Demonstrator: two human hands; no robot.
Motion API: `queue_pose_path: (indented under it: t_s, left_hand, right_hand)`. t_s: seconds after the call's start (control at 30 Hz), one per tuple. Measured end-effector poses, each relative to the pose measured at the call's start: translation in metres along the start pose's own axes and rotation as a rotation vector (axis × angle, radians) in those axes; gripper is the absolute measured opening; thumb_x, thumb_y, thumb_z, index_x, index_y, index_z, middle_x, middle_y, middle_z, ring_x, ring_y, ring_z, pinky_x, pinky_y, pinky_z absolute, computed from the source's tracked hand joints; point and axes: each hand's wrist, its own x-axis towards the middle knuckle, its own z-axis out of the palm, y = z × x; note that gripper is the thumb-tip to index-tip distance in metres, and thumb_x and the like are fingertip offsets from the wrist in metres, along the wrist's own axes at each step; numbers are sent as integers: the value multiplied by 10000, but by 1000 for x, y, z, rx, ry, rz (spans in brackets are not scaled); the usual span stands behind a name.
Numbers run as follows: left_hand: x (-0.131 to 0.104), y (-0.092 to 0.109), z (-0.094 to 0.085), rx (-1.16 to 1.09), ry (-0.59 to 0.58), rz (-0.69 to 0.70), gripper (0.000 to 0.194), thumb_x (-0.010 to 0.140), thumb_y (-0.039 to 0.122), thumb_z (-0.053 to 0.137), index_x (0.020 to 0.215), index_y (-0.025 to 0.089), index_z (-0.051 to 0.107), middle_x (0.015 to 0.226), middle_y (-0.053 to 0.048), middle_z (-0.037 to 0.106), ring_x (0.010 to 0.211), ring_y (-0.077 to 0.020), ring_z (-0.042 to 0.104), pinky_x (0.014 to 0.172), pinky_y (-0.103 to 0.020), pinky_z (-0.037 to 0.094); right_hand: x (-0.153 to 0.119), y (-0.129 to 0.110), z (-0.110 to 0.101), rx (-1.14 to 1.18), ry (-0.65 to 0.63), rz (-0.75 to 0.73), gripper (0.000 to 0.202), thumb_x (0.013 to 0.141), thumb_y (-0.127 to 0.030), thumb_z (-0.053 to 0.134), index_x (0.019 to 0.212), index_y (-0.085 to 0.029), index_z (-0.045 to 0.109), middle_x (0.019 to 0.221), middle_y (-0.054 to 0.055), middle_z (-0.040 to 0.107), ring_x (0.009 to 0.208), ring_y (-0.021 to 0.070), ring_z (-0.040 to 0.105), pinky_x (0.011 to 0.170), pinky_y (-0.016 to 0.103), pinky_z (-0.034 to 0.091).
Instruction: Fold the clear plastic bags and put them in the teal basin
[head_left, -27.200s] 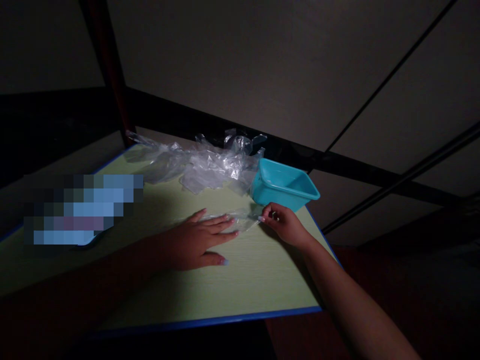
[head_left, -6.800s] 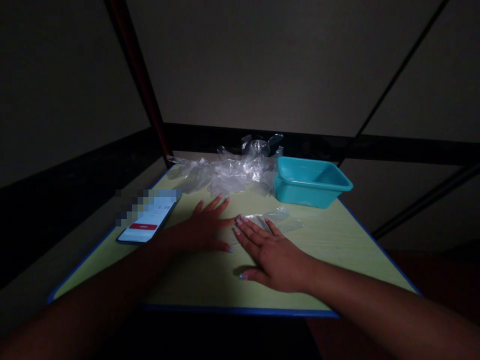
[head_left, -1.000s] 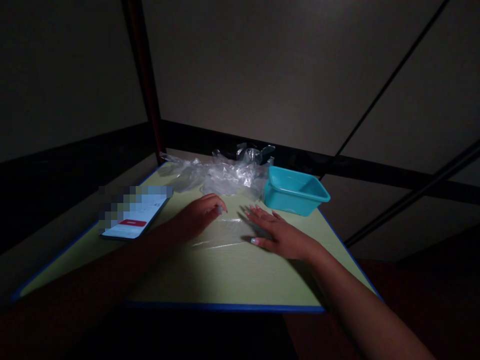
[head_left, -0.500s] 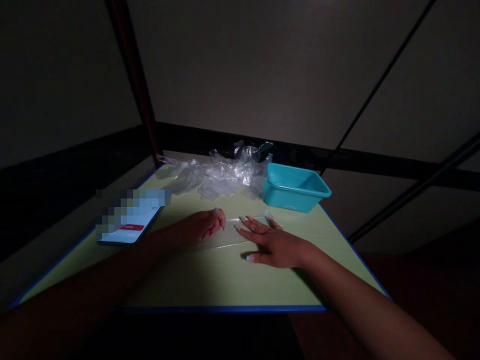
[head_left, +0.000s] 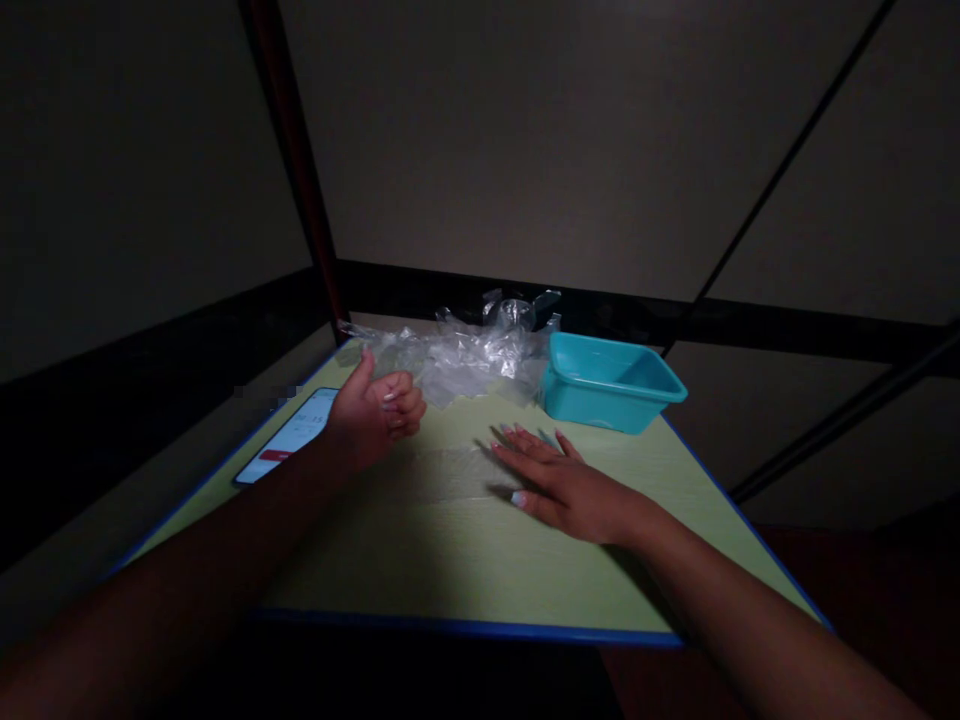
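Note:
A clear plastic bag (head_left: 450, 474) lies flat on the table, faint against its pale green top. My right hand (head_left: 559, 485) is held palm down over the bag's right end, fingers spread and holding nothing; whether the fingertips touch the bag I cannot tell. Above the left part of the table is my left hand (head_left: 379, 410), its fingers curled in, thumb pointing up, with nothing seen in it. Just behind it a heap of crumpled clear plastic bags (head_left: 480, 360) covers the far side of the table.
At the back right stands a turquoise plastic basket (head_left: 600, 400). A phone (head_left: 289, 440) with a lit screen lies at the left, partly behind my left forearm. The table (head_left: 480, 580) has a blue edge, and dark panelled walls rise behind it.
My left hand has lifted off the bag and moved up and left, its thumb now raised. My right hand stays over the bag, seemingly a little higher. The view has shifted slightly.

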Motion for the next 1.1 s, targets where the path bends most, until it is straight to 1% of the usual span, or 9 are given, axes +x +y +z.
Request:
queue_pose_path:
  t_s: [0.2,0.33,0.43,0.5,0.6,0.67,0.73,0.87,1.1]
  left_hand:
    - [-2,6,-4,-174,92,38,626,869,661,83,507,196,295,456,52,255,376,-92,293,385,-223,281]
    - [-2,3,-8,-188,82,52,649,860,664,24,497,199,295,433,54,237,352,-91,263,377,-231,265]
    - [-3,2,-9,-185,61,76,684,832,688,-23,486,200,308,417,50,240,342,-92,251,370,-237,256]
    - [-4,2,-9,-180,45,76,707,830,683,-45,486,195,334,417,44,255,346,-91,259,377,-238,266]
    - [-5,3,-10,-152,7,42,757,829,653,-101,482,183,382,416,30,278,360,-93,291,397,-245,296]
    - [-4,2,-12,-114,-17,17,775,814,669,-100,470,182,395,409,26,273,361,-97,295,395,-255,299]
    - [-3,2,-14,-85,-31,4,778,803,696,-72,463,185,407,402,26,269,354,-99,286,386,-262,295]
    - [-3,1,-15,-35,-48,-6,781,814,683,-59,466,191,437,400,20,279,350,-107,275,379,-274,298]
    - [-4,4,-11,-31,-70,-58,779,809,665,-93,460,197,422,391,11,271,361,-113,245,372,-269,293]
  right_hand:
    - [2,11,-1,-7,136,0,561,922,-488,346,1437,-274,285,1523,81,186,1393,279,157,1086,565,123]
    - [5,12,-1,8,195,-85,537,911,-446,403,1392,-207,385,1476,124,309,1359,261,266,1084,474,235]
    - [6,14,-5,64,235,-139,478,921,-410,388,1327,-168,465,1374,142,462,1280,247,394,1046,425,311]
    - [6,20,-10,109,278,-112,440,943,-385,335,1269,-145,509,1269,141,555,1173,226,493,988,380,370]
    - [3,36,-21,119,317,53,420,956,-395,287,1115,-132,574,1049,122,646,918,196,587,814,322,436]
    - [0,47,-27,73,282,170,397,949,-401,298,987,-136,590,882,93,652,775,179,569,706,292,422]
    - [-1,55,-30,29,220,244,340,935,-370,340,922,-140,591,817,75,636,718,162,540,653,266,391]
    - [-2,58,-31,5,119,305,247,901,-289,412,914,-139,608,796,66,636,669,141,519,592,242,347]
    - [-11,59,-42,-79,-98,365,220,825,-360,566,878,-157,634,795,56,639,664,141,520,559,236,320]
